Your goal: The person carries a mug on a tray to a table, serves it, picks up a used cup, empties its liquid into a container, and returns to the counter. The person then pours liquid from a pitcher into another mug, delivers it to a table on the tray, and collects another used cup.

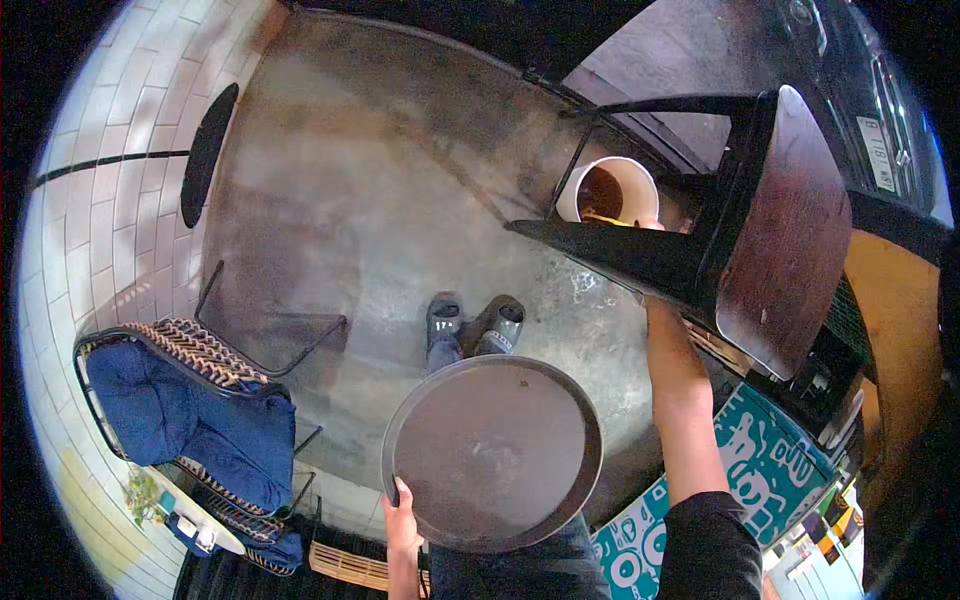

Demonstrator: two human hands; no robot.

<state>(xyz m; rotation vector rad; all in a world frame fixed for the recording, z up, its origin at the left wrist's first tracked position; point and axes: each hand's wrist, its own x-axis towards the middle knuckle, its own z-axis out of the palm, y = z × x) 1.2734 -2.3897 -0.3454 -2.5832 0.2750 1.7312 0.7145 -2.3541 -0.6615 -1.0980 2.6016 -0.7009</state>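
Clasping the round tray point(490, 450), near centre, by its left rim, the left hand point(401, 518) should keep it level while the right hand point(649, 224), grip half hidden and impossible to judge, reaches carefully behind the black frame point(620, 255) to the far-right white bucket point(642, 185).

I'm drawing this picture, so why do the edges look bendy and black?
Head view: probably a very wide lens, bowing the tiled wall and blackening the corners; also in the head view, the round tray has a clear rim.
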